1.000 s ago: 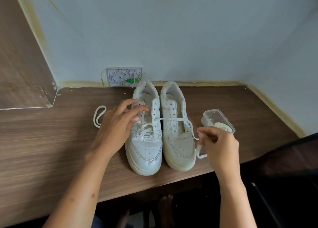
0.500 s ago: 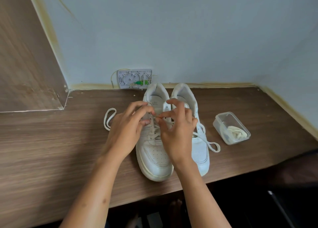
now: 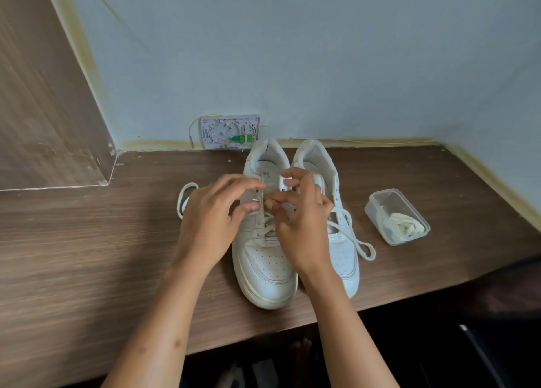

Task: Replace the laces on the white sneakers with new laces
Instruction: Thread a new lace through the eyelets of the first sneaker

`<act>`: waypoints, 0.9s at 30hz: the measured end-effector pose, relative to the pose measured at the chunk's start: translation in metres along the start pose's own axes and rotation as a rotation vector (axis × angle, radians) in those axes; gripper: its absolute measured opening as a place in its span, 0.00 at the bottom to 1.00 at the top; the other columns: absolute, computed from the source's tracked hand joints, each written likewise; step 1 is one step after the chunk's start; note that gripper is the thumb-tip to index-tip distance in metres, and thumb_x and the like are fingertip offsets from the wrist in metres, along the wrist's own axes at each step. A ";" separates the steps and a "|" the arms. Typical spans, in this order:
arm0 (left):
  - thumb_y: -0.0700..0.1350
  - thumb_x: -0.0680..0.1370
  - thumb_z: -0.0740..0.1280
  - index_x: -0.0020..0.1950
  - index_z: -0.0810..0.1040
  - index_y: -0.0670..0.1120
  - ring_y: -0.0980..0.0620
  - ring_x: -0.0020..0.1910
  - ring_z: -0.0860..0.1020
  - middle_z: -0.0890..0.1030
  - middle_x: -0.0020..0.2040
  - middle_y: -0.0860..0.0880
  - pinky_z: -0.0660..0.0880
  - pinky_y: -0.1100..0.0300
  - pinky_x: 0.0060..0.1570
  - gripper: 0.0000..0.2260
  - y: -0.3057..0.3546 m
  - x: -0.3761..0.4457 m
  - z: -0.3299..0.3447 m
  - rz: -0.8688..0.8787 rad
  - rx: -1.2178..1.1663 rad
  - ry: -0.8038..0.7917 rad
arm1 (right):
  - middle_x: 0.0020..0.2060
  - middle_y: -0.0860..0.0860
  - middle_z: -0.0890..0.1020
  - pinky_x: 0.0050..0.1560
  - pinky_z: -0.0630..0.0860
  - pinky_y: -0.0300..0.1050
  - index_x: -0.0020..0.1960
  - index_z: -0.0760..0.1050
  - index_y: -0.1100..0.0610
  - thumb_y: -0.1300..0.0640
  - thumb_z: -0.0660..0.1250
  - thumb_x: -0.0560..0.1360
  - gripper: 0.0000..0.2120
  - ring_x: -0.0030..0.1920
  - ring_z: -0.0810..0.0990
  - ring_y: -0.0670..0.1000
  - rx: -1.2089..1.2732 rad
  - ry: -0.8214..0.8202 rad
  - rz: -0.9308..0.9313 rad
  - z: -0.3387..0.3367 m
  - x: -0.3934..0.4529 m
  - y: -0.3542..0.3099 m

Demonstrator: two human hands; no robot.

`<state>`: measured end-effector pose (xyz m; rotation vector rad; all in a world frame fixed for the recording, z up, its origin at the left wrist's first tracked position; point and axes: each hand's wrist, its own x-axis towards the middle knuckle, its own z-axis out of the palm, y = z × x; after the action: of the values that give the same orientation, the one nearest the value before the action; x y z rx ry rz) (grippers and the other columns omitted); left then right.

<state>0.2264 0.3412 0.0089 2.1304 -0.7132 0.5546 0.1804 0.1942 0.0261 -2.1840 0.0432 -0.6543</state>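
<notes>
Two white sneakers stand side by side on the wooden desk [image 3: 87, 255], toes toward me. Both hands work over the lacing of the left sneaker [image 3: 265, 267]. My left hand [image 3: 213, 226] has its fingers curled at the left eyelet row, thumb and forefinger pinching the lace there. My right hand [image 3: 301, 223] pinches the lace at the right eyelet row and covers part of the right sneaker [image 3: 344, 253]. A loose white lace [image 3: 355, 238] trails off the right sneaker onto the desk. Another lace loop [image 3: 184, 198] lies left of my left hand.
A small clear plastic box [image 3: 380, 200] holding a bundled cream lace [image 3: 405, 225] sits right of the shoes. A white wall plate [image 3: 229, 131] with a green connector is behind them. A wooden side panel [image 3: 44, 109] rises at the left. The desk's front edge is near the toes.
My right hand let go of the right sneaker's lace near the box and moved left onto the left sneaker's lacing. That lace now lies loose. My left hand stayed in place.
</notes>
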 end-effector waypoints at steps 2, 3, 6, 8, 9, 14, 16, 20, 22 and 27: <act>0.47 0.73 0.74 0.48 0.84 0.51 0.54 0.37 0.79 0.83 0.46 0.58 0.72 0.58 0.43 0.05 0.002 0.001 0.000 0.001 0.077 0.059 | 0.51 0.36 0.80 0.63 0.48 0.30 0.65 0.62 0.44 0.62 0.71 0.75 0.27 0.66 0.68 0.44 -0.024 -0.002 -0.005 -0.008 -0.007 -0.005; 0.47 0.72 0.75 0.46 0.84 0.52 0.54 0.37 0.79 0.83 0.43 0.58 0.71 0.56 0.45 0.04 0.003 0.001 0.001 -0.004 0.110 0.075 | 0.57 0.35 0.76 0.65 0.48 0.30 0.67 0.60 0.43 0.60 0.72 0.74 0.30 0.67 0.64 0.43 -0.039 0.002 0.004 -0.013 -0.013 -0.008; 0.46 0.74 0.74 0.45 0.83 0.53 0.52 0.38 0.78 0.82 0.41 0.58 0.69 0.54 0.47 0.02 0.005 -0.001 0.005 -0.018 0.176 0.067 | 0.68 0.42 0.65 0.73 0.51 0.45 0.72 0.58 0.48 0.49 0.79 0.67 0.42 0.71 0.56 0.47 -0.154 0.035 0.092 -0.026 -0.034 -0.011; 0.46 0.77 0.71 0.46 0.80 0.53 0.49 0.41 0.78 0.81 0.43 0.57 0.68 0.51 0.49 0.02 0.008 -0.001 0.004 -0.072 0.292 0.108 | 0.74 0.50 0.59 0.75 0.44 0.57 0.75 0.52 0.52 0.33 0.76 0.62 0.53 0.77 0.49 0.54 -0.322 0.059 0.160 -0.030 -0.049 -0.006; 0.44 0.78 0.69 0.48 0.79 0.53 0.47 0.43 0.78 0.81 0.44 0.55 0.67 0.50 0.50 0.03 0.006 -0.001 0.002 -0.147 0.328 0.170 | 0.76 0.52 0.54 0.74 0.40 0.60 0.76 0.48 0.51 0.27 0.72 0.61 0.56 0.78 0.43 0.56 -0.374 0.059 0.196 -0.031 -0.055 -0.004; 0.44 0.81 0.62 0.56 0.76 0.48 0.37 0.59 0.72 0.77 0.58 0.44 0.65 0.42 0.58 0.06 -0.022 -0.005 -0.028 -0.720 0.273 0.466 | 0.77 0.49 0.39 0.70 0.29 0.62 0.77 0.37 0.49 0.19 0.64 0.57 0.63 0.75 0.26 0.53 -0.420 0.009 0.346 -0.035 -0.062 -0.003; 0.48 0.80 0.65 0.59 0.77 0.52 0.37 0.65 0.67 0.73 0.65 0.45 0.63 0.40 0.62 0.09 -0.028 -0.007 -0.034 -0.774 0.255 0.374 | 0.77 0.49 0.36 0.70 0.28 0.62 0.77 0.33 0.50 0.18 0.63 0.56 0.66 0.74 0.24 0.53 -0.433 -0.032 0.385 -0.038 -0.059 -0.003; 0.60 0.74 0.70 0.52 0.82 0.63 0.41 0.67 0.64 0.72 0.69 0.56 0.58 0.48 0.65 0.08 -0.010 -0.002 -0.021 -0.341 0.218 0.119 | 0.77 0.50 0.34 0.71 0.29 0.64 0.77 0.32 0.51 0.18 0.62 0.55 0.68 0.74 0.23 0.53 -0.414 -0.087 0.452 -0.041 -0.056 -0.005; 0.65 0.71 0.68 0.46 0.83 0.63 0.42 0.66 0.65 0.74 0.68 0.58 0.55 0.51 0.63 0.10 -0.001 0.000 -0.010 -0.170 0.270 0.024 | 0.77 0.50 0.34 0.72 0.31 0.66 0.77 0.31 0.52 0.18 0.61 0.54 0.68 0.74 0.24 0.54 -0.423 -0.116 0.476 -0.042 -0.055 -0.006; 0.57 0.74 0.69 0.42 0.84 0.57 0.44 0.63 0.69 0.80 0.59 0.59 0.57 0.44 0.64 0.06 0.002 0.001 -0.007 -0.225 0.373 0.265 | 0.77 0.50 0.34 0.72 0.31 0.67 0.77 0.31 0.51 0.18 0.60 0.54 0.68 0.74 0.25 0.54 -0.410 -0.154 0.500 -0.043 -0.053 -0.006</act>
<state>0.2249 0.3457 0.0145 2.3751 -0.2286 0.8781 0.1130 0.1804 0.0297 -2.4674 0.6706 -0.1997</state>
